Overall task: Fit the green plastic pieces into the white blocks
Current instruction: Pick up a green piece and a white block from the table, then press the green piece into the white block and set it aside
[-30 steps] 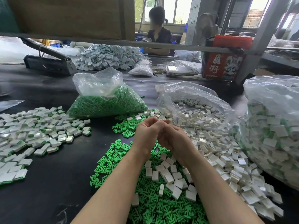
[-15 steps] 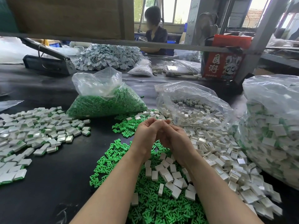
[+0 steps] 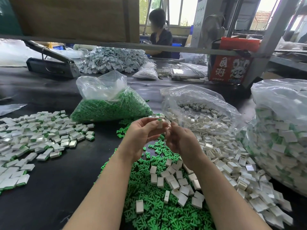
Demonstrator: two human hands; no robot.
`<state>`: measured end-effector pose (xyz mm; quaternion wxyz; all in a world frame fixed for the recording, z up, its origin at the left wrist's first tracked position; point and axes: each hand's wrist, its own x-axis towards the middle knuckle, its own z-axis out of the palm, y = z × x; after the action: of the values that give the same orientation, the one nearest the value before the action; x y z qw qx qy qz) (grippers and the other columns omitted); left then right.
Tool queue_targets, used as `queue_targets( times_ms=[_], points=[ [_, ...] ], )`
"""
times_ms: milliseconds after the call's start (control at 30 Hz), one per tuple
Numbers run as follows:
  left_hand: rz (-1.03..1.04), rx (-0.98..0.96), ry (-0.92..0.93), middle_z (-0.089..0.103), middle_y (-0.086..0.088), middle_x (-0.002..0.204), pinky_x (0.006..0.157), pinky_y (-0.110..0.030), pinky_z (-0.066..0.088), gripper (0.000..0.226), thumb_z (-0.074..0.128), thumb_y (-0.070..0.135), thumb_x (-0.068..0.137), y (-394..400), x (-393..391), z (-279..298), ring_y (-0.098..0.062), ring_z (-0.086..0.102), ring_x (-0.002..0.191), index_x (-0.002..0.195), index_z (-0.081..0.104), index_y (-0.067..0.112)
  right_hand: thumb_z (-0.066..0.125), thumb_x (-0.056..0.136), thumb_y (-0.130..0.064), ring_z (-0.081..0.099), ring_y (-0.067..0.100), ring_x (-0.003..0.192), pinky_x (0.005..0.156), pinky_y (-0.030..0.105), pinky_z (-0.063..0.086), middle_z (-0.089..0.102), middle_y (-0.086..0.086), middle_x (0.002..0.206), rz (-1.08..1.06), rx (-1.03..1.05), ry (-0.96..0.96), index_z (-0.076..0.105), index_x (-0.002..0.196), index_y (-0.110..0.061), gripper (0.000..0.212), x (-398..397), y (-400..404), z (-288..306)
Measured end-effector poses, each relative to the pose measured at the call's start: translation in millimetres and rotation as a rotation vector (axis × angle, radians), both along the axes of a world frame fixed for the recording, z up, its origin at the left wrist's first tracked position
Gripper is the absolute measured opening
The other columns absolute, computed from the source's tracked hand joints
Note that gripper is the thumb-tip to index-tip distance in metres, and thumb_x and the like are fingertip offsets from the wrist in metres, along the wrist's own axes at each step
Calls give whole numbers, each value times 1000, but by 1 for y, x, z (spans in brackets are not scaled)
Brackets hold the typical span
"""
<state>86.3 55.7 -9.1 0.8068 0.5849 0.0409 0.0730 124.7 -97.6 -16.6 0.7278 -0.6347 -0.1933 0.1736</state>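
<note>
- Nearest you, loose green plastic pieces (image 3: 154, 211) spread in a heap between your forearms, with scattered white blocks (image 3: 177, 183) lying on top and running off to your right in a wide drift.
- To your left of that heap, the black table (image 3: 54, 188) shows a bare strip, the widest free ground within reach.
- Past that strip on your far left lies a flat spread of finished blocks (image 3: 41, 138), white with green showing at their edges.
- Above the green heap, your left hand (image 3: 142, 135) pinches one white block (image 3: 159, 124) between thumb and fingertips; a bit of green shows at its upper end.
- Your right hand (image 3: 181, 140) sits just beside it, fingers loosely curled. Whether they hold anything you cannot tell, since the back of the hand hides them.
- On your right, a tall clear bag of assembled blocks (image 3: 280, 138) stands close to your right forearm and closes off that side.
- Beyond your hands, an open bag of white blocks (image 3: 199, 110) lies slumped, mouth towards you.
- Left of it, a clear bag of green pieces (image 3: 109, 103) rests on the table.
- Farther back sit a heat sealer (image 3: 51, 65), a red box (image 3: 230, 62) and another person (image 3: 160, 34) at the far side.
</note>
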Motion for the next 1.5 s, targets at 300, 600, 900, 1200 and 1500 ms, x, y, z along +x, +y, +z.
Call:
queue_targets(
  times_ms=[300, 600, 900, 1200, 1500],
  points=[
    [735, 1044, 309, 71, 3, 85, 57, -26, 39, 11, 74, 20, 84, 87, -26, -18, -21, 63, 75, 91, 69, 27, 44, 102, -18, 45, 9, 44, 44, 23, 37, 51, 3, 58, -355, -207, -223, 57, 73, -8, 33, 3, -7, 7],
    [918, 1303, 752, 64, -13, 115, 88, -42, 39, 31, 58, 14, 85, 97, -37, -22, -37, 53, 111, 113, 66, 25, 57, 94, -25, 62, 14, 69, 61, 31, 55, 64, -4, 78, -481, -895, -566, 62, 96, -17, 9, 17, -19, -4],
    [713, 1175, 206, 68, -9, 98, 74, -37, 52, 15, 61, 19, 89, 58, -18, -2, -29, 61, 87, 101, 70, 20, 58, 91, -43, 45, 21, 119, 102, 43, 34, 61, -7, 118, -376, -1287, -706, 65, 113, -30, 27, 10, -11, -9],
    [131, 1411, 487, -1, -4, 165, 118, -55, 3, 58, 40, 46, 101, 20, 6, -31, -29, 0, 151, 153, 17, 37, 57, 92, -26, 44, 23, 117, 101, 43, 34, 61, -4, 112, -359, -1353, -681, 64, 108, -23, 17, 9, -10, -11],
    [54, 1257, 270, 57, 7, 125, 99, -37, 44, 16, 68, 36, 88, 14, 2, -17, -15, 54, 113, 103, 65, 38, 58, 91, -28, 45, 19, 104, 90, 37, 35, 62, -5, 104, -384, -1250, -695, 61, 106, -22, 17, 11, -10, -14]
  ],
)
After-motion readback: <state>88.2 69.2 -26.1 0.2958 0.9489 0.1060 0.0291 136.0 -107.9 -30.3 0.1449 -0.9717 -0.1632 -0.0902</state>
